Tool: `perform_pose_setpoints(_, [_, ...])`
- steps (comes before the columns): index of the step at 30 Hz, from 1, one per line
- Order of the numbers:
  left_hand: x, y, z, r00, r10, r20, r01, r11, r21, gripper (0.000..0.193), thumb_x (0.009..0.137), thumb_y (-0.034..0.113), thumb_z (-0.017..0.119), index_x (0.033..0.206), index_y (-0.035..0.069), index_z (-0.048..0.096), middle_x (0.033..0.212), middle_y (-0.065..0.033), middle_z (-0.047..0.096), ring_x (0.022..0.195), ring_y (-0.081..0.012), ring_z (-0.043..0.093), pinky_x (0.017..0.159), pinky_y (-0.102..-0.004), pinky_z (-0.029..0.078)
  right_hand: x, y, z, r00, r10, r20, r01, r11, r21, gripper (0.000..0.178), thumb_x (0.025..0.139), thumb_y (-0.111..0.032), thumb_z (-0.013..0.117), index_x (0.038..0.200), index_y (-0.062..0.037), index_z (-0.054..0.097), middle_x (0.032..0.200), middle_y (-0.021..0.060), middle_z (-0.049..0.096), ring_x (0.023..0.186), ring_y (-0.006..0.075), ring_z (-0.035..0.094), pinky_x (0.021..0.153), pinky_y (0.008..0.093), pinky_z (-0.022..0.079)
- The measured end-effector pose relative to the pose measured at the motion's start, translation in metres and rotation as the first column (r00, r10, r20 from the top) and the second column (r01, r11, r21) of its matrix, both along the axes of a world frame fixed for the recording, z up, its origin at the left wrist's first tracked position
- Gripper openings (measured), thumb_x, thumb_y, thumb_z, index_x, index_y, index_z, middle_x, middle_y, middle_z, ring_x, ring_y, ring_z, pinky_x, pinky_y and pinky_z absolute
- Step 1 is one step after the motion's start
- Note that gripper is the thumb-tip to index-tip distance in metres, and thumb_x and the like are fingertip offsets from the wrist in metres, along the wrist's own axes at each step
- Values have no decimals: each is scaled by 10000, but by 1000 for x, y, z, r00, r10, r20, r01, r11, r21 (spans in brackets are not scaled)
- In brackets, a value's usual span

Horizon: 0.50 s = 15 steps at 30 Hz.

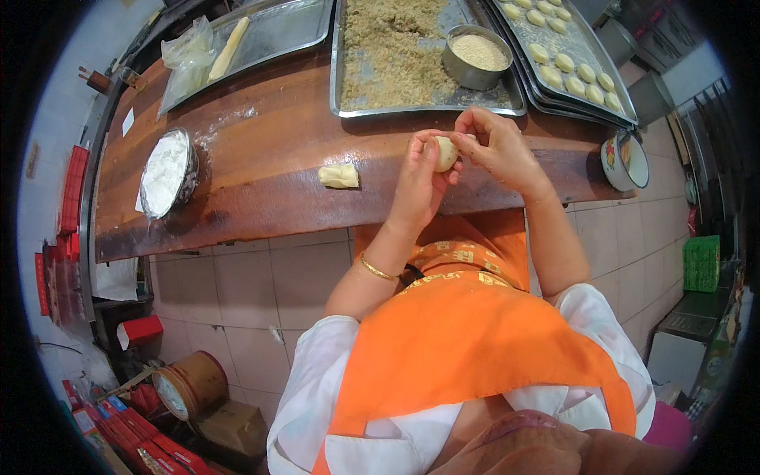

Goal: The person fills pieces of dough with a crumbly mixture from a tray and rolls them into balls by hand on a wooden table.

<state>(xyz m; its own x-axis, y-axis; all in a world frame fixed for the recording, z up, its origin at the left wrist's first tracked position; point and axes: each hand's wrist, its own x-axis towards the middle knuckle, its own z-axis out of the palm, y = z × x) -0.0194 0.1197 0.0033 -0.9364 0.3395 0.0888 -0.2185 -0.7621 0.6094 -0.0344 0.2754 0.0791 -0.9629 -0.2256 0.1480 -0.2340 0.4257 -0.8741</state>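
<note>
My left hand (pixel 418 176) cups a pale round dough ball (pixel 445 155), its fingers curled around the sides. Right beside it, my right hand (pixel 505 152) is closed in a pinch at the ball's upper edge, with a small pale bit of dough showing at the fingertips. Both hands are above the near edge of the wooden table. To their left, a folded piece of dough (pixel 339 176) lies alone on the wood. Just beyond the hands is a metal tray (pixel 419 110) spread with crumbly tan filling, and a round metal tin (pixel 473 77) of pale grains stands in it.
A bowl of white flour (pixel 165 176) stands at left. Farther back, a tray (pixel 277 32) bears a dough strip (pixel 229 49) and a plastic bag (pixel 188 51). Stacked trays (pixel 566 46) at right carry dough rounds (pixel 575 85). An enamel bowl (pixel 625 161) sits near the table's right end.
</note>
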Motion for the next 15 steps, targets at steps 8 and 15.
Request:
perform_pose_setpoints(8, [1, -11, 8, 995, -64, 80, 55, 992, 115, 397, 1064, 394, 424, 1299, 79, 479, 1052, -75, 608, 824, -171, 588, 686, -266, 490, -5, 2, 9, 991, 116, 59, -117, 993, 16, 127, 862, -104, 645, 914, 0, 593, 751, 20, 594, 677, 83, 537, 607, 257, 451])
perform_pose_setpoints(15, [-2, -16, -6, 998, -66, -6, 65, 997, -48, 343, 1078, 305, 391, 1300, 59, 481, 1061, -93, 605, 804, -177, 585, 661, -270, 483, -5, -5, 16, 970, 212, -117, -187, 963, 194, 113, 844, -85, 638, 882, 4, 578, 736, 80, 596, 654, 158, 568, 620, 301, 476])
